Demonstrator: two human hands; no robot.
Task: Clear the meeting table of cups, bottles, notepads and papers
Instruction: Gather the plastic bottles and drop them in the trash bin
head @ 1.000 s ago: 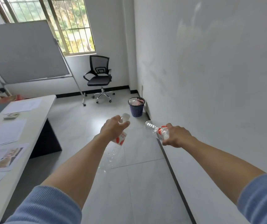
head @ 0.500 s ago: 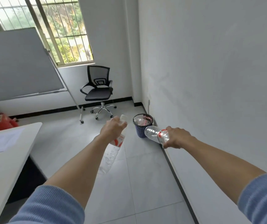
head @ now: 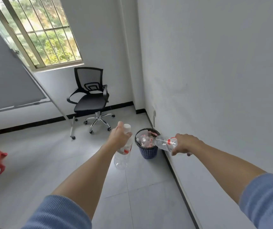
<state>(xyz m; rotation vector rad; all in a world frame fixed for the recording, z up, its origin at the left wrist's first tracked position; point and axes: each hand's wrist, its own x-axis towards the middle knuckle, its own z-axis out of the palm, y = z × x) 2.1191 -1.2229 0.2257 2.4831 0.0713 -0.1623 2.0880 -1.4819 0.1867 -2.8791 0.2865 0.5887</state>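
both hands are wrapped round clear plastic bottles. left hand (head: 119, 138) grips the upper part of its bottle (head: 122, 158) just under the white cap (head: 127, 127), so the long axis hangs roughly upright, base down, just left of the waste basket (head: 149, 152). right hand (head: 184, 143) clamps the neck end of the second bottle (head: 164, 142), which lies near level, its ribbed base pointing left and overlapping the basket's right rim in view. that one looks nearer to a drop; the left needs a short carry rightward. thin, crinkly, red-labelled, seemingly empty, both should fall light. the basket is round, dark blue lattice plastic, well filled with rubbish, beside the white wall (head: 215, 80) on grey tiles (head: 66, 154).
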